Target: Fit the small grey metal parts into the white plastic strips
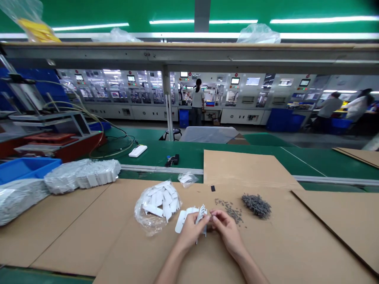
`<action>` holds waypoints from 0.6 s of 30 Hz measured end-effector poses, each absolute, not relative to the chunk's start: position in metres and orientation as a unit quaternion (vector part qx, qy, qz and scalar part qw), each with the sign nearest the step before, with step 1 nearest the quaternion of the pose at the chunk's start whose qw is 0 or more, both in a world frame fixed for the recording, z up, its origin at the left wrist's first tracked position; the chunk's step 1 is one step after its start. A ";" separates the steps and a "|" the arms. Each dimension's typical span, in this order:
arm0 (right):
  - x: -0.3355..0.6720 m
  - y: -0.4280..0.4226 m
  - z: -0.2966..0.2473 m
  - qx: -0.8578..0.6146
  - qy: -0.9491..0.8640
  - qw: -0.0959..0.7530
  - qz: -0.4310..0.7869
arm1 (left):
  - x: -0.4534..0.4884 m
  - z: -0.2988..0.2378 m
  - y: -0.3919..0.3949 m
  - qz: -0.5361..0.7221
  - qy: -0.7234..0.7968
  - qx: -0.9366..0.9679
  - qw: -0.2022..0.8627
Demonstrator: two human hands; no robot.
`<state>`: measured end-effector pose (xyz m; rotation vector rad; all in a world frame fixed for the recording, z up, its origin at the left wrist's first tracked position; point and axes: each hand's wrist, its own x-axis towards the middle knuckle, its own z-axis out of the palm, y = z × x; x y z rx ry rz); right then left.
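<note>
My left hand (190,230) is closed on a white plastic piece (201,213), held tilted up with small prongs along its edge. Close beside it, my right hand (226,228) has thumb and fingertips pinched together at the piece's right side; whatever they hold is too small to make out. Under and left of my left hand lie more flat white plastic pieces (180,221). Right of my hands are scattered small grey parts (233,212) and a denser heap of grey parts (257,206). An open clear bag (152,227) of white pieces lies to the left.
Cardboard sheets (142,260) cover the bench. Wrapped stacks of white pieces (84,173) and a blue bin (28,169) stand left, near a press (53,130). A small bag (187,179), a black square (212,188) and keys (171,160) lie ahead. People work at the back.
</note>
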<state>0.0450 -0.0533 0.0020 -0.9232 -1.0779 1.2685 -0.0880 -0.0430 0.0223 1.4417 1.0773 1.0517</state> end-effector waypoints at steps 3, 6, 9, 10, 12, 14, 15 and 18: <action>0.045 -0.055 0.005 -0.404 -0.485 0.570 0.527 | -0.087 0.021 -0.042 0.425 0.455 0.574 0.531; 0.045 -0.057 0.008 -0.423 -0.490 0.561 0.516 | -0.087 0.019 -0.039 0.448 0.478 0.554 0.513; 0.044 -0.057 0.009 -0.436 -0.478 0.579 0.496 | -0.088 0.015 -0.037 0.469 0.488 0.556 0.483; 0.044 -0.056 0.009 -0.446 -0.476 0.587 0.480 | -0.088 0.014 -0.037 0.467 0.485 0.562 0.480; 0.045 -0.056 0.009 -0.471 -0.480 0.594 0.442 | -0.088 0.012 -0.038 0.456 0.478 0.575 0.483; 0.046 -0.055 0.008 -0.486 -0.487 0.595 0.416 | -0.086 0.011 -0.041 0.441 0.470 0.571 0.509; 0.047 -0.055 0.008 -0.489 -0.489 0.595 0.409 | -0.085 0.011 -0.042 0.438 0.462 0.556 0.535; 0.048 -0.055 0.008 -0.493 -0.491 0.594 0.404 | -0.083 0.010 -0.044 0.451 0.418 0.479 0.627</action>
